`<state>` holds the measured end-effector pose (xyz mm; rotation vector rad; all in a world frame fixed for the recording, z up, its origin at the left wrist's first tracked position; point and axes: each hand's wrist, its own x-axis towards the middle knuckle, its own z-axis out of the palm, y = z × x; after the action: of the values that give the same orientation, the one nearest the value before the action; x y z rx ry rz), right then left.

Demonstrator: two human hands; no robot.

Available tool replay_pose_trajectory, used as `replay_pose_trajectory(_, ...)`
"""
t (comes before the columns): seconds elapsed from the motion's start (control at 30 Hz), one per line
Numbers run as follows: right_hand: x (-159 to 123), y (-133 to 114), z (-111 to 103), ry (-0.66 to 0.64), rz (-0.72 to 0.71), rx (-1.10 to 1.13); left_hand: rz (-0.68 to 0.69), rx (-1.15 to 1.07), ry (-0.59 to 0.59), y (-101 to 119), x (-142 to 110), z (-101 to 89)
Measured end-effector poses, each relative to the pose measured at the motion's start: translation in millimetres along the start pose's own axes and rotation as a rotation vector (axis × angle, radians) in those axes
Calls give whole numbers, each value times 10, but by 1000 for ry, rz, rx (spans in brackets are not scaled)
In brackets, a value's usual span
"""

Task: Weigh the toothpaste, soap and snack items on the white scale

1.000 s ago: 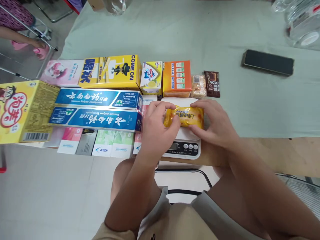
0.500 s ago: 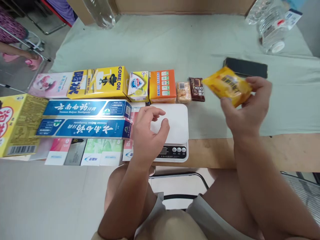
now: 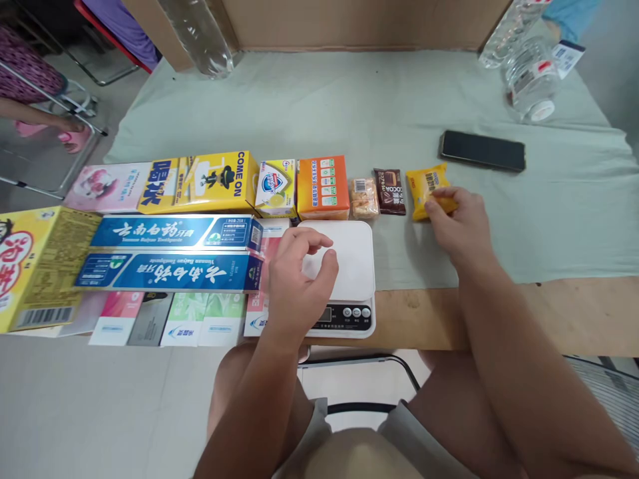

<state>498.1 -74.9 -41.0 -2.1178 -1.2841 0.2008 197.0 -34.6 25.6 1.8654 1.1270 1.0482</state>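
The yellow soap packet (image 3: 424,189) has moved from over the scale (image 3: 349,263) a second ago to the right end of the row, just beside the brown cocoa packet (image 3: 390,193) with a narrow gap between them. Left of that sit the clear-wrapped snack (image 3: 365,199) and the orange box (image 3: 323,186), and the black phone (image 3: 482,151) lies near, beyond the yellow packet and to its right. Two blue toothpaste boxes (image 3: 167,269) lie left of the scale. The right hand (image 3: 464,226) pinches the packet's near right part between thumb and fingers; whether the packet's whole underside rests on the cloth cannot be told. The left hand (image 3: 298,279) is over the scale's left side, fingers curled and thumb apart from them, with nothing between; contact with the plate is unclear. The green cloth (image 3: 574,206) stretches right of the right hand, and behind the row towards the cardboard (image 3: 349,23); on the near side it ends at a strip of bare wood (image 3: 574,319), the scale reaching almost to that edge.
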Motion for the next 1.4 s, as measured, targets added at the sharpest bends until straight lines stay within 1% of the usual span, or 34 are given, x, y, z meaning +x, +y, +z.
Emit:
replay_pose_trajectory(0.03,-4,-24,-7,24,48,-4,-5,-7,1,-1,-3,-9)
replay_pose_trajectory(0.1,-18,-102,-30,35,95,-12,-7,-23,5,-6,-8,-26)
replay_pose_trajectory(0.2,-48,-221,-61,31,107,-12,-30,-25,-12,-6,-11,-58)
replay_pose_trajectory(0.27,-71,-288,-69,65,112,-13,-73,-8,-38,9,-9,-86)
replay_pose_trajectory(0.3,-85,-323,-68,95,100,-10,-98,5,-51,21,-6,-101)
replay_pose_trajectory(0.37,-117,-412,-56,147,28,-2,-130,28,-70,52,5,-132)
replay_pose_trajectory(0.47,-163,-592,-7,157,-119,16,-161,53,-83,107,39,-163)
replay_pose_trajectory(0.63,-195,-902,137,59,-252,90,-278,142,-145,187,126,-171)
replay_pose_trajectory(0.73,-225,-1045,220,-50,-350,106,-315,208,-214,204,168,-164)
replay_pose_trajectory(0.8,-256,-1131,259,-138,-374,55,-328,247,-261,206,185,-154)
replay_pose_trajectory(0.93,-301,-1286,284,-290,-316,-110,-337,311,-305,222,207,-116)
replay_pose_trajectory(1.03,-301,-1354,260,-318,-283,-172,-357,331,-316,254,232,-87)
replay_pose_trajectory(1.17,-283,-1378,204,-290,-248,-178,-410,328,-327,294,280,-74)
replay_pose_trajectory(1.23,-266,-1384,183,-300,-228,-169,-443,318,-335,304,314,-73)
replay_pose_trajectory(1.3,-241,-1391,174,-328,-221,-143,-466,308,-357,309,353,-69)
replay_pose_trajectory(1.4,-188,-1388,180,-416,-221,-89,-481,305,-397,311,416,-56)
